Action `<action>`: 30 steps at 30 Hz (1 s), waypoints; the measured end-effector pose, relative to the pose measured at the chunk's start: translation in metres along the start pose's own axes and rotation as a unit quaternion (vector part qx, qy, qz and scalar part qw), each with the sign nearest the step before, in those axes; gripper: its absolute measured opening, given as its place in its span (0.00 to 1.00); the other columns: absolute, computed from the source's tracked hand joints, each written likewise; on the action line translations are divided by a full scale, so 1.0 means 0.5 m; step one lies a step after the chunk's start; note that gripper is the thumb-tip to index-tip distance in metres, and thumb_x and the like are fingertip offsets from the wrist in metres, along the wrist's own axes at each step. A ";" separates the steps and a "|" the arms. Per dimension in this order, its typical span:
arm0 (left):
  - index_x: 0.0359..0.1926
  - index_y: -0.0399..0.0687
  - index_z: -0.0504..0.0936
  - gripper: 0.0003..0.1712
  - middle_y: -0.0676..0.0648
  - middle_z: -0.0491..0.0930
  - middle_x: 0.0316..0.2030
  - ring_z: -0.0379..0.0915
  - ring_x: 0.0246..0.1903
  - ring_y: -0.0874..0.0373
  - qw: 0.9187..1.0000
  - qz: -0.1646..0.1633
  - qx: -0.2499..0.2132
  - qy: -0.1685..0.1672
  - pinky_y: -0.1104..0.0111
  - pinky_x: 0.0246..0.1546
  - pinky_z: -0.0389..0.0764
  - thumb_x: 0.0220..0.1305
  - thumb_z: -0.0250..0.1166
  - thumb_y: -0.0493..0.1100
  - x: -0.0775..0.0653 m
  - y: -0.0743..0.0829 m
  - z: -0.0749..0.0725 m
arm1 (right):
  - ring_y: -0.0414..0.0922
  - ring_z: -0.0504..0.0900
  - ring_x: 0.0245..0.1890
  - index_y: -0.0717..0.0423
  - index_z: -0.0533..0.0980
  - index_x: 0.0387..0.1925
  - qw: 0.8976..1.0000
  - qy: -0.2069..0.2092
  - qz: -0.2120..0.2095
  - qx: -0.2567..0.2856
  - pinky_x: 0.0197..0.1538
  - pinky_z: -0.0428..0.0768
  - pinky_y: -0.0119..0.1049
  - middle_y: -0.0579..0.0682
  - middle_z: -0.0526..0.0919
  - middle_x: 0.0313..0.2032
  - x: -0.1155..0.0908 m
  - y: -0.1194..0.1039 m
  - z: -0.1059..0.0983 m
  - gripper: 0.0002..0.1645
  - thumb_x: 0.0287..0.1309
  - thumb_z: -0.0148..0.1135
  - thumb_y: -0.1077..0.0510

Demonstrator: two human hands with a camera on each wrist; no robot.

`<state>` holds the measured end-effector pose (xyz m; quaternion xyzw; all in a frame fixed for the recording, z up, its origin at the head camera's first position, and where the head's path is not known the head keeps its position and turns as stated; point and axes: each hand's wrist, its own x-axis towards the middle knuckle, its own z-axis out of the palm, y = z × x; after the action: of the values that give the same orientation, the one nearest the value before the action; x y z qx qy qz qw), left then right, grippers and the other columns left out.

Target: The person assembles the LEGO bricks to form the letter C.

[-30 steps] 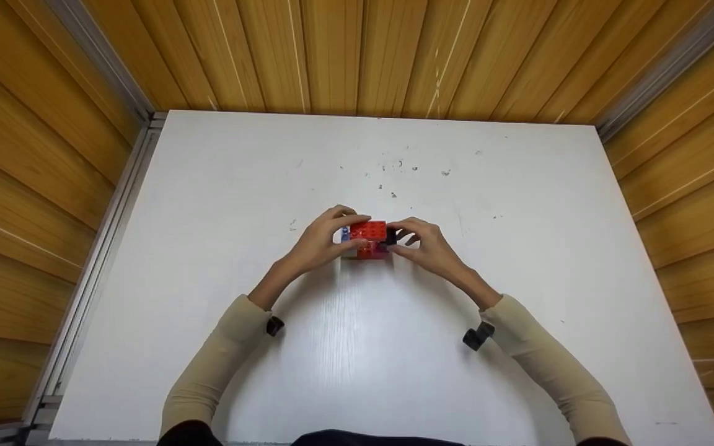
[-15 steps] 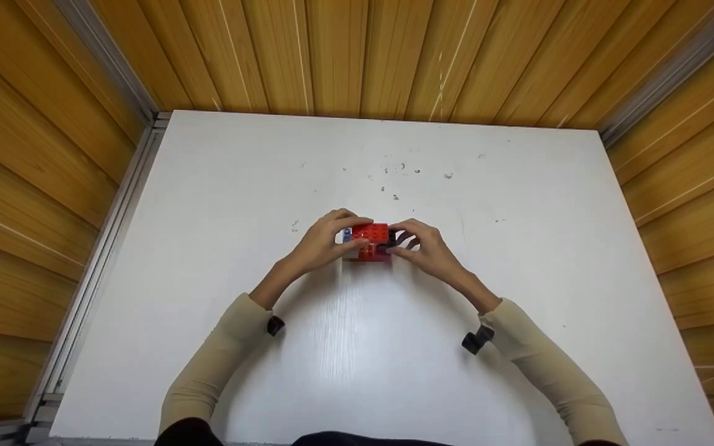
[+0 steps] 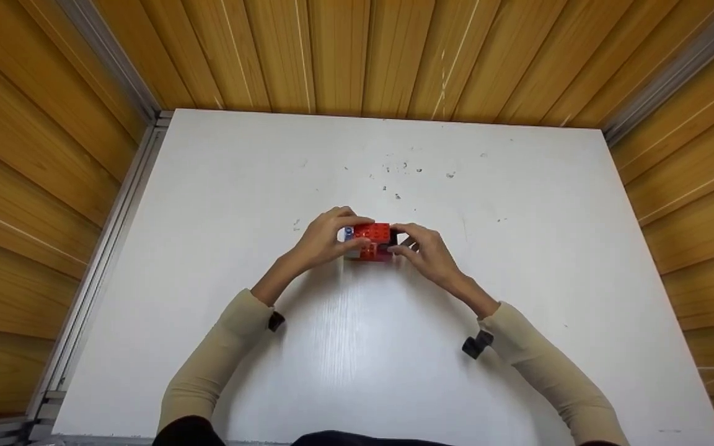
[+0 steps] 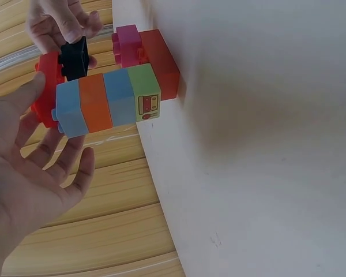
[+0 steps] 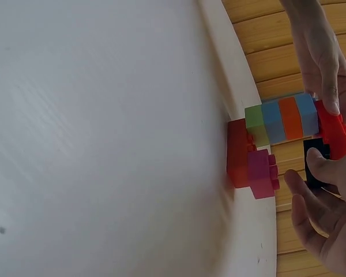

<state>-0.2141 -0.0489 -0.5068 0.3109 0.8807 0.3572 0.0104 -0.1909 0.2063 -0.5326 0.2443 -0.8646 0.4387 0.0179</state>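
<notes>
My left hand (image 3: 323, 240) pinches the top red brick (image 3: 374, 231) between thumb and fingers. This brick lies across a column of blue (image 4: 72, 108), orange (image 4: 95, 103), second blue (image 4: 120, 97) and light green (image 4: 146, 92) bricks; the green one bears a printed picture. Under the column, a longer red brick (image 5: 237, 153) rests on the table, with a pink brick (image 5: 261, 173) on its other end. My right hand (image 3: 428, 248) pinches a black brick (image 4: 75, 59) against the underside of the top brick's overhanging end. A gap separates black from pink below.
The structure stands near the middle of a white table (image 3: 239, 173) with small dark marks on its surface. Wood-look panels (image 3: 332, 56) and a metal frame (image 3: 93, 272) border the table. A small black device (image 3: 476, 344) sits at my right wrist.
My right hand has shifted slightly at the black brick, its fingers set a little differently. The left hand and the stack stay nearly the same; the head view has moved a little.
</notes>
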 end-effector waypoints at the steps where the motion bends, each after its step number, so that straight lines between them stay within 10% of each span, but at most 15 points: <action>1: 0.59 0.50 0.85 0.25 0.43 0.83 0.44 0.75 0.42 0.51 1.000 0.001 0.002 0.001 0.62 0.41 0.76 0.66 0.70 0.55 0.000 0.000 0.000 | 0.52 0.89 0.37 0.64 0.78 0.59 1.000 0.003 -0.003 -0.005 0.40 0.87 0.40 0.62 0.86 0.52 -0.001 -0.001 0.001 0.25 0.62 0.70 0.62; 14: 0.57 0.51 0.87 0.24 0.43 0.82 0.38 0.76 0.37 0.43 1.000 0.014 0.012 0.015 0.63 0.37 0.72 0.63 0.72 0.54 0.008 0.003 -0.001 | 0.57 0.89 0.29 0.65 0.77 0.62 0.999 0.024 -0.005 0.037 0.30 0.75 0.24 0.63 0.85 0.53 -0.005 0.003 0.009 0.25 0.64 0.66 0.65; 30: 0.57 0.50 0.87 0.25 0.45 0.82 0.35 0.69 0.31 0.54 0.999 0.031 0.026 0.022 0.65 0.36 0.70 0.62 0.72 0.55 0.009 -0.005 0.002 | 0.55 0.88 0.29 0.65 0.77 0.62 0.998 0.062 -0.018 0.020 0.29 0.81 0.34 0.61 0.85 0.53 -0.012 0.007 0.023 0.25 0.63 0.67 0.67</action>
<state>-0.2189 -0.0470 -0.5079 0.3298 0.8797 0.3413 -0.0280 -0.1848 0.2016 -0.5437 0.2323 -0.8483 0.4701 0.0743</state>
